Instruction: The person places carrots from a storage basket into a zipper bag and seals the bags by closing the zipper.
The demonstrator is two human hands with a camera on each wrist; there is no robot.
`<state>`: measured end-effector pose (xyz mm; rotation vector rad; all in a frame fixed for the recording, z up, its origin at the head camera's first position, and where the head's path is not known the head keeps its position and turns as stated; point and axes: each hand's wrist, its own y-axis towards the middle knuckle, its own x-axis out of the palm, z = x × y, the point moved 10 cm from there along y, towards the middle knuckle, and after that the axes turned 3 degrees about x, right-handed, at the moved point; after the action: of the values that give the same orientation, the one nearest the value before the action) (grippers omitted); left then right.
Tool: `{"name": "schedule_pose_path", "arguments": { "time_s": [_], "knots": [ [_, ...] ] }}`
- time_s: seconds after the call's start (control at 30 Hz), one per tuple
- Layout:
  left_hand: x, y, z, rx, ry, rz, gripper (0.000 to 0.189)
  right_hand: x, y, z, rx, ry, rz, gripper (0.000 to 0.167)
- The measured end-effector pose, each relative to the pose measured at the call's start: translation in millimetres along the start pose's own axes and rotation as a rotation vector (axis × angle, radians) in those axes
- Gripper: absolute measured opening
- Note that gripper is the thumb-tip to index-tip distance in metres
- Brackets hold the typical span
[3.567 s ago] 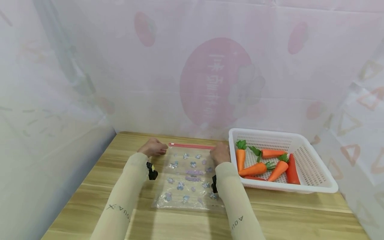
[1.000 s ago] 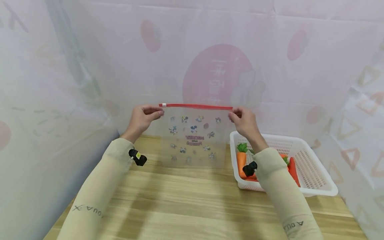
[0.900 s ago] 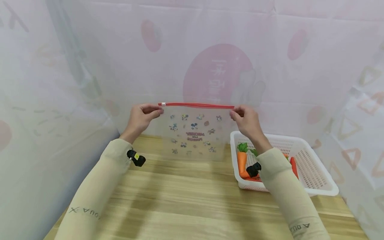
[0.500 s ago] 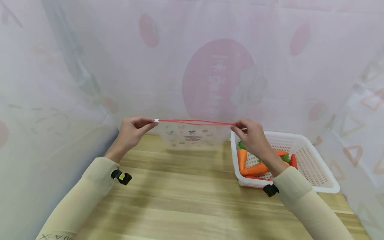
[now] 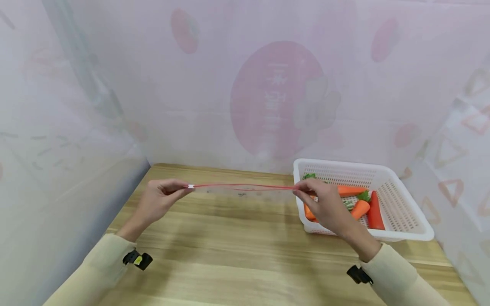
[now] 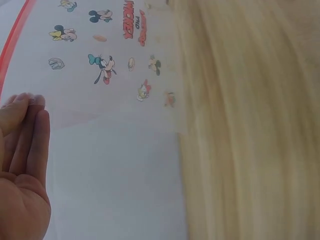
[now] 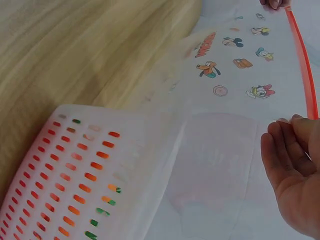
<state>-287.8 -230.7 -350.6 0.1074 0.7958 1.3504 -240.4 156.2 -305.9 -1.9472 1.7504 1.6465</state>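
Between my two hands a clear zip bag (image 6: 115, 80) with printed cartoon figures is held stretched by its red zip edge (image 5: 245, 185). The left hand (image 5: 157, 202) pinches the corner beside the white slider (image 5: 191, 186). At the opposite corner the right hand (image 5: 325, 208) pinches the red strip between thumb and fingers, in front of the basket's near left side. From the head view the bag is seen almost edge-on, its two red strips slightly parted in the middle. Both wrist views show the printed sheet hanging from the zip.
A white perforated basket (image 5: 411, 208) stands on the right of the wooden table (image 5: 229, 263). Inside lie several carrots (image 5: 352, 191) with green tops and a long red piece (image 5: 375, 212). Pale printed sheets (image 5: 191, 102) wall in the back and both sides.
The bag was flat on the table, then both hands lifted it upright by its zip edge. Since then the hands have come lower and nearer, tilting the bag edge-on, and the strips have parted slightly.
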Motion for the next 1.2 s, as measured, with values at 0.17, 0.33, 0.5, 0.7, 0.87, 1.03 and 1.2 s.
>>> {"name": "schedule_pose_path", "arguments": {
  "time_s": [0.17, 0.33, 0.5, 0.7, 0.87, 1.03, 1.2],
  "knots": [
    [7.3, -20.9, -3.7, -0.01, -0.042, -0.043, 0.012, 8.6, -16.7, -0.4, 0.036, 0.02, -0.015, 0.015],
    [15.2, -39.9, -9.7, -0.044, -0.064, -0.129, 0.012, 18.0, -31.8, -2.7, 0.08, 0.072, -0.041, 0.015],
    [19.2, -54.0, -13.2, -0.037, -0.084, -0.18, 0.013, 27.3, -43.6, -5.1, 0.098, 0.108, -0.057, 0.018],
    [24.8, -68.9, -22.2, -0.087, -0.09, -0.222, 0.011, 39.4, -60.6, -0.3, 0.166, 0.138, -0.103, 0.021],
    [35.4, -80.1, -27.4, -0.116, -0.112, -0.279, 0.011, 46.3, -73.5, 5.8, 0.215, 0.123, -0.125, 0.018],
    [48.5, -90.6, -30.9, -0.133, -0.155, -0.347, 0.01, 56.4, -86.5, 12.6, 0.249, 0.124, -0.172, 0.011],
    [62.9, -99.3, -33.8, -0.148, -0.212, -0.431, 0.01, 64.7, -96.9, 19.0, 0.26, 0.139, -0.212, 0.011]
  ]
}}
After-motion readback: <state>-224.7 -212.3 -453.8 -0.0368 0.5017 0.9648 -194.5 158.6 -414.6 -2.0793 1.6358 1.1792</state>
